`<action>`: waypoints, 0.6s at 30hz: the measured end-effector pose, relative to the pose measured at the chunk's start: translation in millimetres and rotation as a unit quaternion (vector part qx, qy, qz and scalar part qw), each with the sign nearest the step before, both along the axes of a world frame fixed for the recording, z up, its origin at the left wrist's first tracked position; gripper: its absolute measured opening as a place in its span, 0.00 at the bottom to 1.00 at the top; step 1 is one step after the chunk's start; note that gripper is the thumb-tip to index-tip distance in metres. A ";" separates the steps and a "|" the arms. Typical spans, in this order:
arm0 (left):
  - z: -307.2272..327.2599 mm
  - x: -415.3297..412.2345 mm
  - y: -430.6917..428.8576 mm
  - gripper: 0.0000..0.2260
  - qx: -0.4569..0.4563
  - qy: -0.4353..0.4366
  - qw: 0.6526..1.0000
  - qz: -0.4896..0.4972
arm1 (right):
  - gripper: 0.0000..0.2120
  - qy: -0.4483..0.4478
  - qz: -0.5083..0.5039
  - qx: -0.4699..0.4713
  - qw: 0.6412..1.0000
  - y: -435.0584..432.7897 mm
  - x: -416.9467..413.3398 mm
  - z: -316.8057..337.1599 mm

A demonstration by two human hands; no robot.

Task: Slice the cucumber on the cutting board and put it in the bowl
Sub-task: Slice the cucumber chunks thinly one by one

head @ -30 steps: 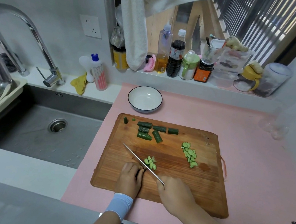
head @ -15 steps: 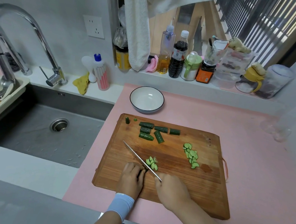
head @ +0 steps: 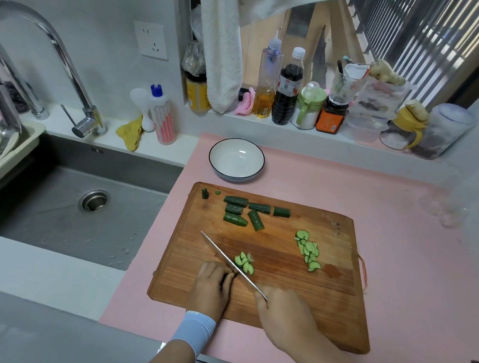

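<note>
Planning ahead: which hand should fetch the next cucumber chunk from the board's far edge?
Left. The right hand grips the knife; the left hand, holding only a stub, lies nearer the chunks, straight ahead of it.

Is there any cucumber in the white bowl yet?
No, the bowl shows only its bare white inside, while the cucumber slices all lie on the cutting board.

One wide-angle head-worn view looks forward and steeply down from just behind the left hand (head: 210,289) and right hand (head: 283,316), close above the surface (head: 405,222) beyond them
</note>
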State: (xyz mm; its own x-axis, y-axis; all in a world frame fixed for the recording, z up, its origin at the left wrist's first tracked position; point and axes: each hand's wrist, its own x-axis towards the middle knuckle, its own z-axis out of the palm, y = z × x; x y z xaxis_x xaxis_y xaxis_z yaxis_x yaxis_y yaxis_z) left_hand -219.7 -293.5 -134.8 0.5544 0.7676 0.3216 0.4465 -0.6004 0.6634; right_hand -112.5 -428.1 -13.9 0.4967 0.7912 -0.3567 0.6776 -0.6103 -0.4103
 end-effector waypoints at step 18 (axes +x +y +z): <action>-2.2 -0.6 -0.6 0.05 0.012 0.000 1.000 -0.002 | 0.11 0.030 -0.027 -0.017 0.999 19.3 -1.8 -1.1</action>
